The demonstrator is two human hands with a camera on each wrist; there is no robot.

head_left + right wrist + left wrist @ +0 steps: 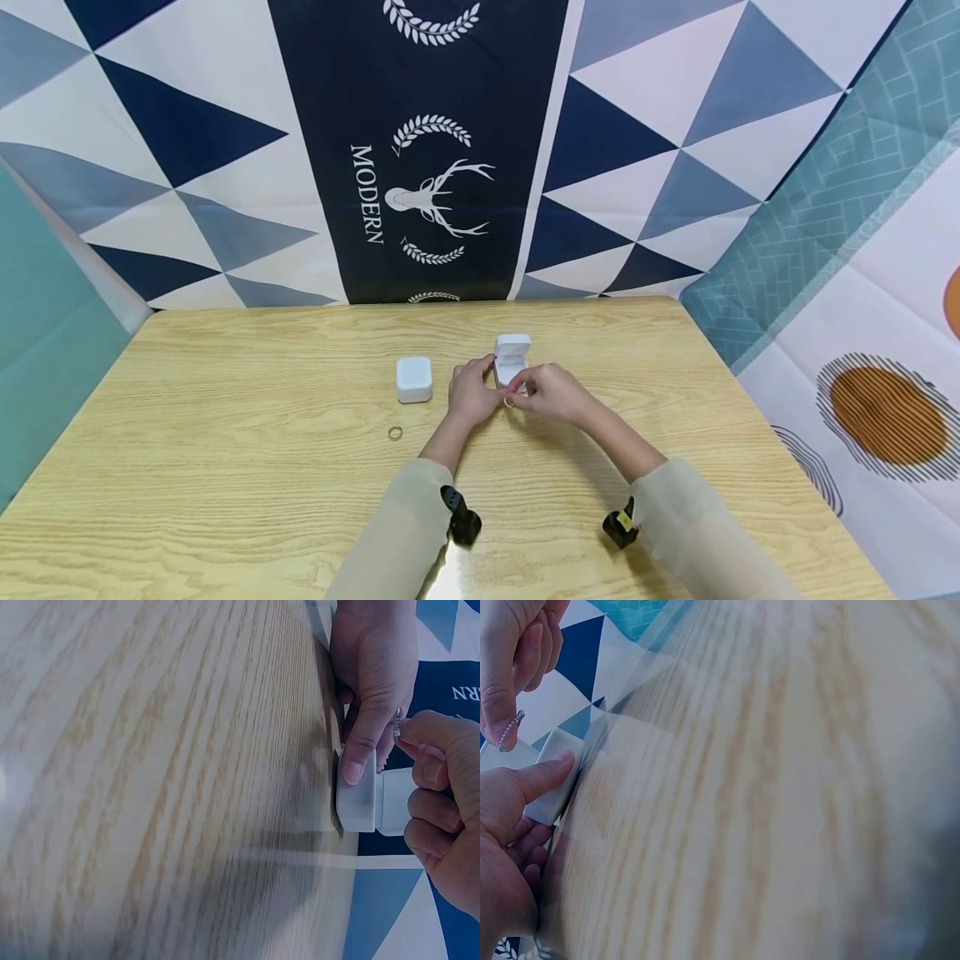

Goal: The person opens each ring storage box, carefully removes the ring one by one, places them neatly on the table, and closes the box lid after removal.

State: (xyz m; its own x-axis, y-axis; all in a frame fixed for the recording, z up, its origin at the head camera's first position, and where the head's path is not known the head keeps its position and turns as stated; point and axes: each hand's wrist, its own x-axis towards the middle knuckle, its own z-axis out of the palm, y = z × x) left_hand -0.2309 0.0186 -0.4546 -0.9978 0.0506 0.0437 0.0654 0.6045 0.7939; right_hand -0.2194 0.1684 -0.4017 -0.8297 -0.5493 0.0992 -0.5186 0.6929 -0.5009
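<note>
A small white ring box [513,344] stands on the table with its lid raised. My left hand [471,395] grips its base from the left; the thumb [549,776] lies along the front wall in the left wrist view. Just above the front of the box, my right hand [553,393] pinches a thin ring [397,726] between thumb and forefinger. The ring's band looks silvery and beaded in both wrist views. The other right fingers are curled in. Inside of the box is partly hidden by the hands.
Left of the hands stands a second white box [414,380], its lid down. Nearer to me lies another ring [395,433] on the wooden table [247,450]. Patterned cloth [615,167] hangs behind the table's far edge.
</note>
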